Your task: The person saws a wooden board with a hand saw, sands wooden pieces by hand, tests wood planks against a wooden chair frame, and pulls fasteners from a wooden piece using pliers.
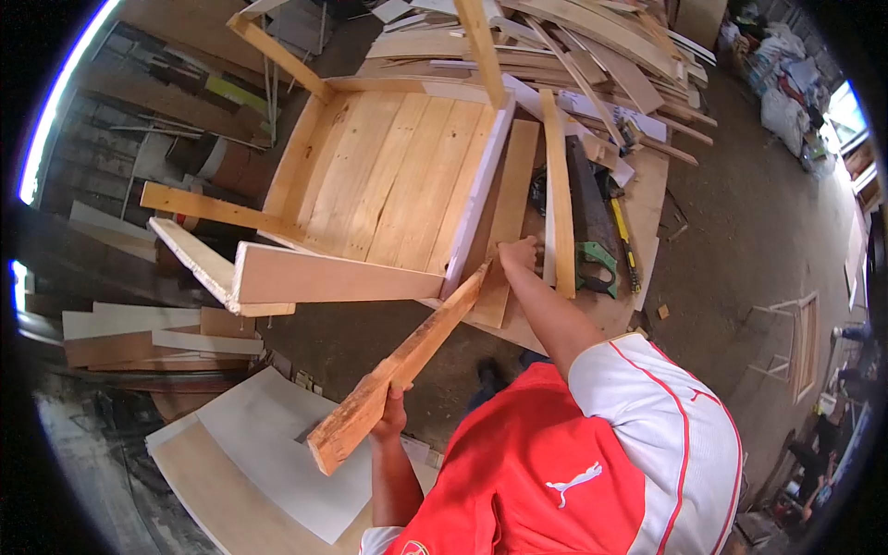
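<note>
My left hand (392, 413) is closed around the lower part of a rough-edged wooden plank (402, 356), which slants up and away to the right. Near the plank's far end, my right hand (519, 253) has its fingers curled over a flat board (511, 203) on the workbench; what they grip is hidden. Left of the hands stands an upturned wooden table frame (347, 280) with a slatted inside and legs sticking up. To the right of my right hand lie a narrow wood strip (561, 203), a handsaw (598, 264) with a green handle and a yellow-and-black tool (624, 236).
Many offcuts (592, 55) are piled at the back of the workbench (652, 176). White and brown sheets (287, 453) lie low at the left, near stacked boards (166, 338). Filled sacks (784, 88) and a wooden frame (803, 347) stand at the right, where people are partly visible.
</note>
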### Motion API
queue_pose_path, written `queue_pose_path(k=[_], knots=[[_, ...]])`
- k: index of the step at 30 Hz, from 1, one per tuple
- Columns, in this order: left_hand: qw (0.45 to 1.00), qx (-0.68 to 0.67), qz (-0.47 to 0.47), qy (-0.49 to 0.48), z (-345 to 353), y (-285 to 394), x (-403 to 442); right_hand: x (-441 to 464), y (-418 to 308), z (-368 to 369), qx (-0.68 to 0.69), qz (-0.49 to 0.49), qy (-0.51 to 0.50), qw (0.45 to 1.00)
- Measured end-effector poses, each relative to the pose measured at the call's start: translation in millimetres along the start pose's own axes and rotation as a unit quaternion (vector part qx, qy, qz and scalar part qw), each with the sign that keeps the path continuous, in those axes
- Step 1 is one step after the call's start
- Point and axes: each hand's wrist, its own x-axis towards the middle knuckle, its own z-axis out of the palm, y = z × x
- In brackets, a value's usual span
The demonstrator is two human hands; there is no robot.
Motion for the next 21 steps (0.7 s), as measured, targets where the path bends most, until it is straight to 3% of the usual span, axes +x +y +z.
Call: queue_pose_path(k=[2,5,8,14,21], knots=[[1.000,0.011,-0.015,-0.007,-6,5,-2,9,0,12,0.032,0.037,0.011,0.999],[0.998,0.004,-0.045,0.046,-4,17,-9,30,13,38,0.036,-0.029,-0.072,0.996],[0.996,0.010,-0.061,0.060,-14,22,-16,21,11,54,0.068,-0.062,0.017,0.996],[0.999,-0.010,-0.024,0.042,-59,15,-33,-52,5,2,0.139,-0.081,0.086,0.983],[0.996,-0.046,0.006,0.077,-120,-10,-49,-59,48,-13,0.080,-0.190,0.087,0.975]])
